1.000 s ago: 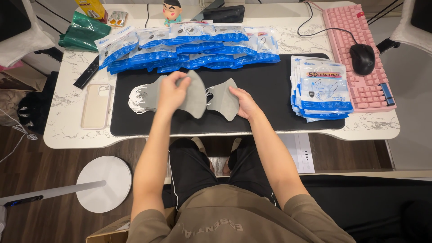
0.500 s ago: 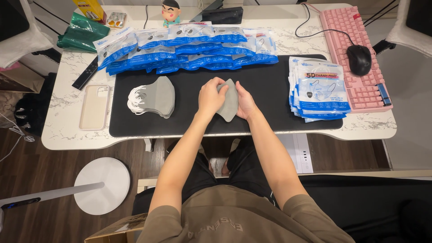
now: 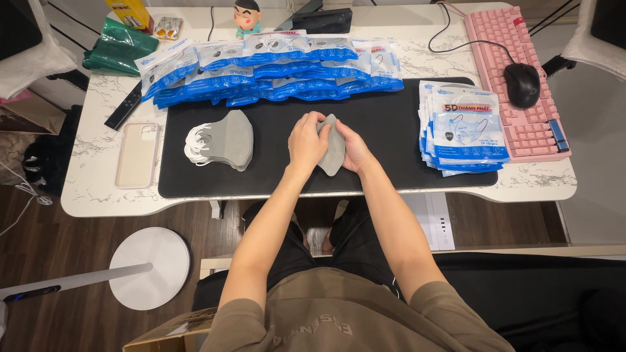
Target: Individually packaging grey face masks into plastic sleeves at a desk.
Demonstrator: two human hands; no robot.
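Observation:
Both my hands meet at the middle of the black desk mat (image 3: 391,130). My left hand (image 3: 305,140) and my right hand (image 3: 352,146) press together on a folded grey face mask (image 3: 334,153), held between them just above the mat. A pile of several grey masks with white ear loops (image 3: 225,140) lies on the mat to the left, apart from my hands.
Blue-and-white mask packets (image 3: 280,62) lie in a row along the mat's far edge; a second stack of packets (image 3: 464,127) sits at the right. A phone (image 3: 137,154), a remote (image 3: 124,104), a pink keyboard (image 3: 515,72) and a black mouse (image 3: 521,83) share the marble desk.
My left hand left the pile of grey masks at the left and moved right to join my right hand on the single mask at the mat's middle.

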